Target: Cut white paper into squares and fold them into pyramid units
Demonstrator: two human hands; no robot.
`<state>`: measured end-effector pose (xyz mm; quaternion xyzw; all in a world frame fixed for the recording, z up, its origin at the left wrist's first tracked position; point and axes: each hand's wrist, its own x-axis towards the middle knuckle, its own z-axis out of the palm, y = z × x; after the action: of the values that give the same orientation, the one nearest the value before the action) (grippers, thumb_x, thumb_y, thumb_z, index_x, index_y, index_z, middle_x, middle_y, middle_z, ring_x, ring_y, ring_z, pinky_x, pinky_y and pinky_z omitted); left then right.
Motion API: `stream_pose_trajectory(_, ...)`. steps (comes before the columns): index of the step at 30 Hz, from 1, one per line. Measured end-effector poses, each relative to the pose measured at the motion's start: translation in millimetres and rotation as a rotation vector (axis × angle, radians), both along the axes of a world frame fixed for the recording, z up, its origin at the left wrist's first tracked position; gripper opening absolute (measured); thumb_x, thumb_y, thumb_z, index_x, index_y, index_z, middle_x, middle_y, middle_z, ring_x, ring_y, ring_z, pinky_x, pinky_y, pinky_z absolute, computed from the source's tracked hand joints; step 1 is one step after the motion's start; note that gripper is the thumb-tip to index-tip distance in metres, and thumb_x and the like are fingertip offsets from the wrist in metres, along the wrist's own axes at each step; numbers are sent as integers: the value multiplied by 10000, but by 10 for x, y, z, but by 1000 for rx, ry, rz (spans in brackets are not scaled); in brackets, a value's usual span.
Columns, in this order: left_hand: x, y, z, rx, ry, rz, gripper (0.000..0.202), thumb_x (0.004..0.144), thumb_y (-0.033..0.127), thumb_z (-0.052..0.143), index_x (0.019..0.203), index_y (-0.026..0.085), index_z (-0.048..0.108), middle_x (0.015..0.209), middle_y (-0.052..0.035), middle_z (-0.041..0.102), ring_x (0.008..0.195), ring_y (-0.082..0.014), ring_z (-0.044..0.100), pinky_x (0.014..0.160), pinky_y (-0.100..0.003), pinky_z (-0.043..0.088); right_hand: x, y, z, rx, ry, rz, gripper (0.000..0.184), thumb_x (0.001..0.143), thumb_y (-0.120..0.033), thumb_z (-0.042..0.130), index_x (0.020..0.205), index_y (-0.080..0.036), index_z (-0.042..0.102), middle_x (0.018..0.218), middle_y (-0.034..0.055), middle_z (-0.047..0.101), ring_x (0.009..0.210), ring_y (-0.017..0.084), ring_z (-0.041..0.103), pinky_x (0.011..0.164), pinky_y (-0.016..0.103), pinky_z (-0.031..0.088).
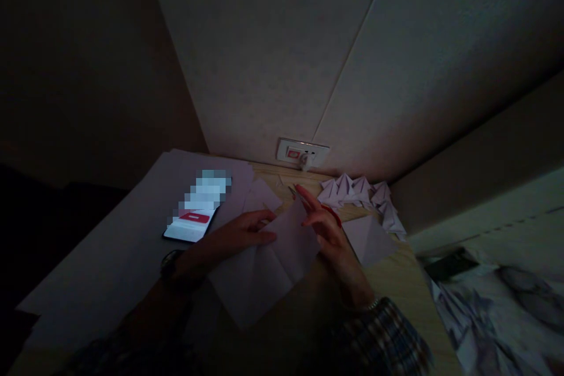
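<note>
A plaid sleeve (390,335), soft and checked, crosses the dim foreground nearest the camera. At far left, broad smooth paper (132,229) covers the tabletop (396,282), flat and apparently within easy reach; on it lies a glossy phone (189,229), lit screen up, seemingly angled so it can be glanced at. A dark watch (170,264) rings the left wrist. The left hand (249,230) pinches a thin white sheet (273,273) between thumb and fingers, likely to steady it; the sheet hangs tilted above the tabletop between both hands, pale creases running across it. Behind it rest smaller paper pieces (263,191), below a plastic wall socket (303,151). The right hand (328,229), its grip closed around red-handled scissors (333,213), meets the sheet's edge; the metal blades point up and away, perhaps to leave the fingertips free. Beyond, crisp folded paper peaks (352,188) stand in a curved row along the back edge, close to a flat loose square (370,239) of paper. More angular paper shapes (471,317) lie past the tabletop at far right, partly blurred.
</note>
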<state>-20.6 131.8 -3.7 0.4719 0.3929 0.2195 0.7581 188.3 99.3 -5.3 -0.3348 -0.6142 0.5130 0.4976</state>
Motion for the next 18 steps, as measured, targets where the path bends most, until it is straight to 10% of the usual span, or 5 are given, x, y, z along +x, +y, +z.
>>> stream_pose_trajectory(18,80,-19,20,148,116,-76,358,689,294,672,1013,189,562,970,-45,709,902,-245,668,749,-326,487,-156,28,-42,39,-269,-275,54,833,-286,618,794,-265,587,1367,30,465,1359,239,370,1117,477,306)
